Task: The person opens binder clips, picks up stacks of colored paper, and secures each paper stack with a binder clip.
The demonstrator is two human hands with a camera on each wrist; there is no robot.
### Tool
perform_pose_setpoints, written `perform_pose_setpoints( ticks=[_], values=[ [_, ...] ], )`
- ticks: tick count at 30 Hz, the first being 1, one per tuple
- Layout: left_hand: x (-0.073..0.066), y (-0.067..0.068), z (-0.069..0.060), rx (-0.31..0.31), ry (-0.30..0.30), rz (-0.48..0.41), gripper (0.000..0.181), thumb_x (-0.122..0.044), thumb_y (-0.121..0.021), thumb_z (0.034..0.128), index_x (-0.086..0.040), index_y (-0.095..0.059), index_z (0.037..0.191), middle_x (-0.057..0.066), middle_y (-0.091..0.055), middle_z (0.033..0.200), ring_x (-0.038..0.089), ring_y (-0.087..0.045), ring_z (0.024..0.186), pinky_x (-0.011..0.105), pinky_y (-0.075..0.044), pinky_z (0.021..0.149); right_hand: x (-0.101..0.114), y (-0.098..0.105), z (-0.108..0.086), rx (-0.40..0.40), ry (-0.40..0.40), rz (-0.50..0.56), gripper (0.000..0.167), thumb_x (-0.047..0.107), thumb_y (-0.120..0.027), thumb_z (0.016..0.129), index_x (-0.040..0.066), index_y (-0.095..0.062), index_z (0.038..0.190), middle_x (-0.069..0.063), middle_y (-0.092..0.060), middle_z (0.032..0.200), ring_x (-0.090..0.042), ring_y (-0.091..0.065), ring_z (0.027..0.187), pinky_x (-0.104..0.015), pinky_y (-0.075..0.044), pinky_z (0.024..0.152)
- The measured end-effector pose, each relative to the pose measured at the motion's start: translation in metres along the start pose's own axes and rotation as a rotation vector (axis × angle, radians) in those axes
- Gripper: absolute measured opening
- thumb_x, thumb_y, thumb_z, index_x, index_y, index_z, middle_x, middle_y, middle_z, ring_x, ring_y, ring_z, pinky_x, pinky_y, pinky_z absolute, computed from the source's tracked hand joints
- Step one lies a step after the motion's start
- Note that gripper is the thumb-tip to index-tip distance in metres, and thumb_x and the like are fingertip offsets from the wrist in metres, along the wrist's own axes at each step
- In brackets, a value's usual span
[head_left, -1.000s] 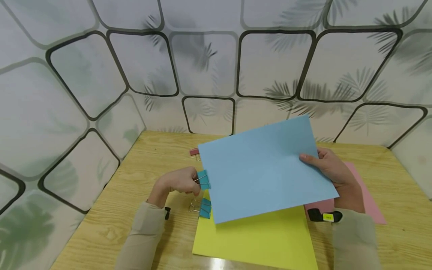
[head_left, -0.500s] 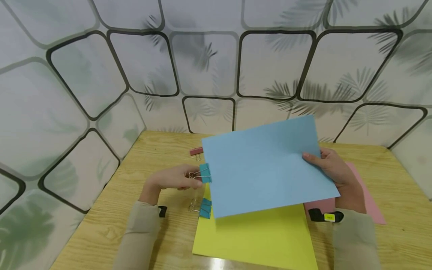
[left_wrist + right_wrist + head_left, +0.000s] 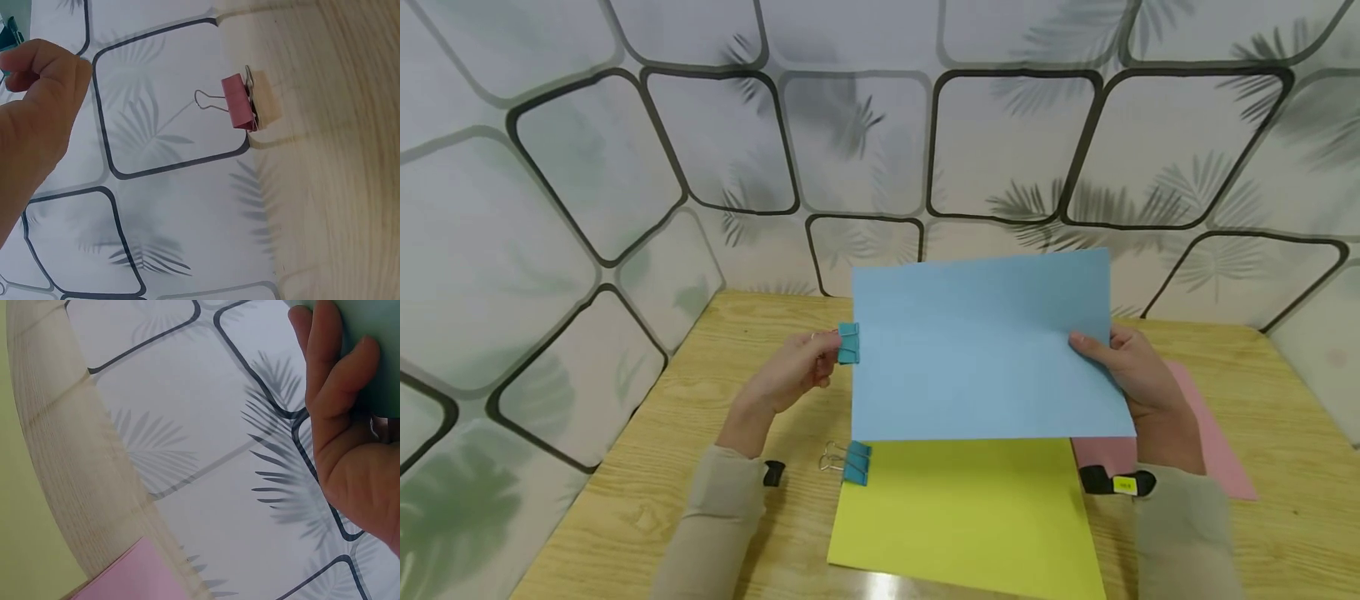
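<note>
Up goes the sheet of blue paper (image 3: 981,346), raised over the table, its broad face towards us and its near edge crossing the far part of the yellow paper as the head camera sees it. At its left edge, a little above halfway down, sits a blue clip (image 3: 848,343), overlapping the paper. And there's the left hand (image 3: 796,367): fingers drawn together, thumb and forefinger pinching that clip, the rest curled in below. Over on the other side, the right hand (image 3: 1135,367) has the right edge of the blue paper, thumb flat on the front face, the other fingers behind, with only the paper's thickness between them.

Just below, the yellow paper (image 3: 970,517) lies on the table, and another blue clip (image 3: 857,463) rests at its far left corner, wire handles pointing left, near the left hand but apart from it. Out to the right, pink paper (image 3: 1213,442) peeks from behind the right forearm. The left wrist view picks up 1 pink clip (image 3: 238,103) near the back wall, 1 wire handle sticking out. Around it all: the wood-grain table (image 3: 700,400), 2 beige sleeves (image 3: 715,517), and the leaf-patterned wall (image 3: 1000,142) behind.
</note>
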State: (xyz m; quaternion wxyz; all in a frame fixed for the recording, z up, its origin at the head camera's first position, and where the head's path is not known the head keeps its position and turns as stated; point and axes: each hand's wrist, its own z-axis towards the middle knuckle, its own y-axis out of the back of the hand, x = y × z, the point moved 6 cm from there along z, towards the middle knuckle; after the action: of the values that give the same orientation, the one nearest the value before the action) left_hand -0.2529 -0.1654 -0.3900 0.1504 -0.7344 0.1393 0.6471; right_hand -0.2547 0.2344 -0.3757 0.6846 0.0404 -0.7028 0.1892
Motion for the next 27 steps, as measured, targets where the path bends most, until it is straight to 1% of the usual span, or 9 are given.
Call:
perform_pose_setpoints(
  ticks=[2,5,9,13,15,17,21,23,27],
  values=[
    [-0.003,0.000,0.002,-0.030,-0.009,-0.063,0.033,-0.027,-0.044,0.1066,-0.013,-0.053,0.078,0.000,-0.042,0.075,0.014,-0.035,0.067,0.028,-0.035,0.066,0.002,-0.001,-0.001,0.005,0.016,0.025,0.028,0.007,-0.049,0.104,0.019,-0.072,0.115,-0.004,-0.075,0.103,-0.022,-0.075,0.080,-0.038,-0.060,0.066],
    [-0.005,0.000,0.005,-0.076,-0.009,-0.146,0.028,-0.030,-0.043,0.1073,-0.013,-0.057,0.089,0.000,-0.045,0.084,0.013,-0.040,0.073,0.025,-0.040,0.069,0.005,-0.002,-0.001,0.026,0.057,0.040,0.030,0.006,-0.048,0.104,0.019,-0.070,0.119,-0.003,-0.074,0.107,-0.022,-0.075,0.083,-0.039,-0.060,0.066],
    [-0.010,-0.002,0.009,-0.149,-0.006,-0.269,0.027,-0.034,-0.041,0.1075,-0.011,-0.051,0.097,0.000,-0.047,0.090,0.013,-0.046,0.079,0.024,-0.045,0.074,0.006,-0.004,0.000,0.051,0.118,0.074,0.033,0.004,-0.045,0.105,0.018,-0.067,0.124,-0.002,-0.072,0.113,-0.023,-0.074,0.087,-0.039,-0.059,0.067],
    [-0.018,-0.004,0.011,-0.192,-0.051,-0.347,0.028,-0.032,-0.038,0.1083,-0.007,-0.050,0.105,0.001,-0.054,0.094,0.012,-0.056,0.085,0.023,-0.051,0.081,0.002,-0.004,0.001,0.031,0.132,0.108,0.033,0.003,-0.044,0.105,0.017,-0.068,0.122,-0.002,-0.073,0.112,-0.023,-0.074,0.087,-0.039,-0.059,0.068],
    [-0.023,-0.006,0.011,-0.176,-0.089,-0.400,0.028,-0.028,-0.037,0.1088,-0.005,-0.053,0.107,0.003,-0.057,0.097,0.012,-0.059,0.086,0.022,-0.052,0.081,0.000,-0.002,0.000,-0.010,0.124,0.089,0.031,0.005,-0.046,0.105,0.019,-0.069,0.120,-0.001,-0.073,0.109,-0.021,-0.075,0.085,-0.038,-0.059,0.068],
    [-0.028,-0.010,0.011,-0.125,-0.127,-0.469,0.026,-0.022,-0.038,0.1088,-0.005,-0.058,0.107,0.004,-0.058,0.098,0.013,-0.060,0.087,0.022,-0.053,0.082,0.002,0.001,-0.002,-0.067,0.118,0.057,0.026,0.007,-0.050,0.104,0.020,-0.069,0.116,0.001,-0.073,0.105,-0.019,-0.075,0.083,-0.036,-0.060,0.067],
    [-0.033,-0.016,0.011,-0.019,-0.145,-0.585,0.026,-0.013,-0.039,0.1069,-0.006,-0.063,0.104,0.006,-0.060,0.102,0.016,-0.063,0.093,0.024,-0.053,0.087,0.008,0.008,-0.008,-0.142,0.100,0.020,0.021,0.010,-0.054,0.102,0.022,-0.066,0.116,0.002,-0.073,0.102,-0.017,-0.074,0.080,-0.034,-0.060,0.065],
    [-0.034,-0.016,0.008,-0.019,-0.139,-0.594,0.024,-0.012,-0.039,0.1065,-0.005,-0.062,0.104,0.008,-0.060,0.106,0.017,-0.064,0.097,0.025,-0.053,0.089,0.011,0.009,-0.010,-0.139,0.103,0.026,0.022,0.009,-0.054,0.102,0.022,-0.065,0.117,0.002,-0.074,0.102,-0.018,-0.075,0.080,-0.035,-0.060,0.064],
    [-0.036,-0.013,0.006,-0.070,-0.141,-0.585,0.025,-0.017,-0.039,0.1076,-0.004,-0.061,0.105,0.009,-0.059,0.107,0.018,-0.065,0.098,0.026,-0.054,0.089,0.017,0.008,-0.010,-0.113,0.121,0.042,0.025,0.008,-0.052,0.103,0.021,-0.066,0.119,0.000,-0.074,0.104,-0.019,-0.075,0.082,-0.037,-0.060,0.065]
  ],
)
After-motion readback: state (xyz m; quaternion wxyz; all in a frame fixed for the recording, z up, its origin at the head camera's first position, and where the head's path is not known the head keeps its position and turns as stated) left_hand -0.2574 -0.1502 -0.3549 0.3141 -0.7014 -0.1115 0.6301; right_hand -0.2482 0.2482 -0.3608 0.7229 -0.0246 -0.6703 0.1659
